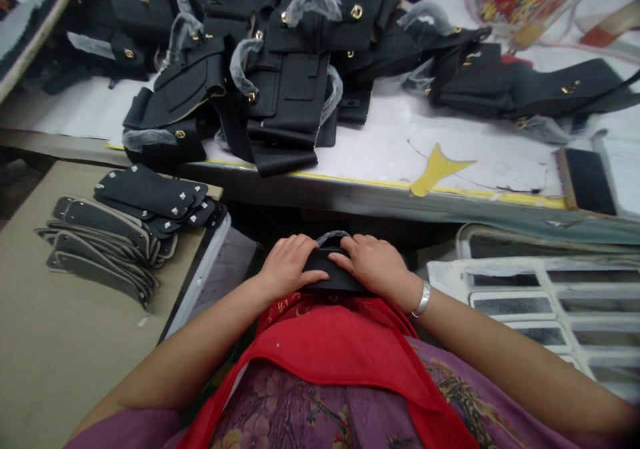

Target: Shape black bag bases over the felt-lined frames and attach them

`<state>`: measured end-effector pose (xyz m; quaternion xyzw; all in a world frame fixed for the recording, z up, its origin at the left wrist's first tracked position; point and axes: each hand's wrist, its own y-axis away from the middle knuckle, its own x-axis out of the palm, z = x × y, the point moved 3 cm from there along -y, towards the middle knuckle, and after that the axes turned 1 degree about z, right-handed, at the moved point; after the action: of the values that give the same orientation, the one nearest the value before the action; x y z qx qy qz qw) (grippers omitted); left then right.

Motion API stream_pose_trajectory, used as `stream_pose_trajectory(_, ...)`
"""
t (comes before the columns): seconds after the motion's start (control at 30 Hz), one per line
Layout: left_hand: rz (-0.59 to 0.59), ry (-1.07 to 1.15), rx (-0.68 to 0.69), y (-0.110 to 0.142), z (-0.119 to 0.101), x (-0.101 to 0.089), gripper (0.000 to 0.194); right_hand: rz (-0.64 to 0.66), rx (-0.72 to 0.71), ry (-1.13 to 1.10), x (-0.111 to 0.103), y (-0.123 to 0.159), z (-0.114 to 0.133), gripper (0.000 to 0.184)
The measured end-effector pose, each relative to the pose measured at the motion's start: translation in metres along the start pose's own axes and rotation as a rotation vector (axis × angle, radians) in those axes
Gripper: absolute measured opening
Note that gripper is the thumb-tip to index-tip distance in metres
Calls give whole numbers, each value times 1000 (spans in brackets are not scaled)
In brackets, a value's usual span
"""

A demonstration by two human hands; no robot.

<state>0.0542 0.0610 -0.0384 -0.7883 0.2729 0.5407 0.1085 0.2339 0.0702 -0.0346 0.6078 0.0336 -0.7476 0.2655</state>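
Close to my lap, against the red apron (330,349), I hold a black bag piece (335,278) with a grey, plastic-looking handle (333,236) arching over its top. My left hand (291,262) grips its left side, thumb lying across the near face. From the right, my right hand (377,264) grips the other side, its thumb pointing inward. Fingertips of both hands curl over the far edge beside the handle's ends, where they are partly hidden. The underside of the piece is out of sight.
Several black bags (300,89) with plastic-wrapped handles lie on the white table (385,142) ahead. A yellow cut-out (440,169) rests near its edge. Stacked black panels (100,249) lie on a brown board (40,342) at left. A white slotted rack (535,282) stands at right.
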Motion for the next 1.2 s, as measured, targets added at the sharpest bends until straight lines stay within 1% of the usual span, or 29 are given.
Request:
stream_pose_trajectory(0.13, -31, -53, -16, -1, -1, 0, 40, -10, 22, 18, -1, -1, 6, 54)
stream_pose_trajectory(0.23, -76, -91, -13, 2, 1, 1, 34, -18, 45, -29, -5, 3, 6, 54)
stream_pose_trajectory(0.3, -105, -112, -5, 5, 1, 1, 34, -47, 50, -79, -9, 11, -2, 50)
stream_pose_trajectory(0.37, -121, -151, -5, 6, -3, 1, 34, -138, 83, -161, -14, 23, -17, 44)
stream_pose_trajectory(0.43, -146, -217, -20, 2, -15, 3, 36, -252, 178, -290, -14, 37, -37, 41)
stream_pose_trajectory(0.47, -166, -244, -21, -2, -25, 4, 35, -280, 236, -365, -11, 44, -46, 41)
stream_pose_trajectory(0.53, -200, -260, 12, -13, -49, 9, 34, -261, 293, -502, 0, 55, -60, 45)
stream_pose_trajectory(0.6, -198, -241, 64, -24, -73, 15, 32, -202, 254, -604, 11, 63, -65, 60)
stream_pose_trajectory(0.67, -179, -240, 76, -34, -88, 20, 31, -176, 188, -685, 17, 68, -66, 74)
stream_pose_trajectory(0.7, -174, -247, 69, -37, -91, 22, 31, -171, 171, -724, 18, 70, -66, 76)
stream_pose_trajectory(0.73, -168, -253, 71, -41, -93, 23, 31, -167, 166, -766, 20, 71, -67, 74)
stream_pose_trajectory(0.83, -167, -260, 83, -47, -89, 24, 33, -143, 203, -914, 23, 73, -72, 51)
stream_pose_trajectory(0.9, -161, -249, 92, -45, -83, 22, 33, -115, 207, -1040, 26, 73, -74, 42)
stream_pose_trajectory(1.03, -76, -287, 146, -28, -62, 13, 30, -59, 122, -1268, 30, 75, -76, 44)
stream_pose_trajectory(1.13, -65, -337, 104, -15, -40, 6, 33, -27, 112, -1325, 31, 76, -80, 46)
stream_pose_trajectory(1.2, -74, -330, 95, -12, -31, 4, 34, -30, 125, -1317, 32, 73, -81, 45)
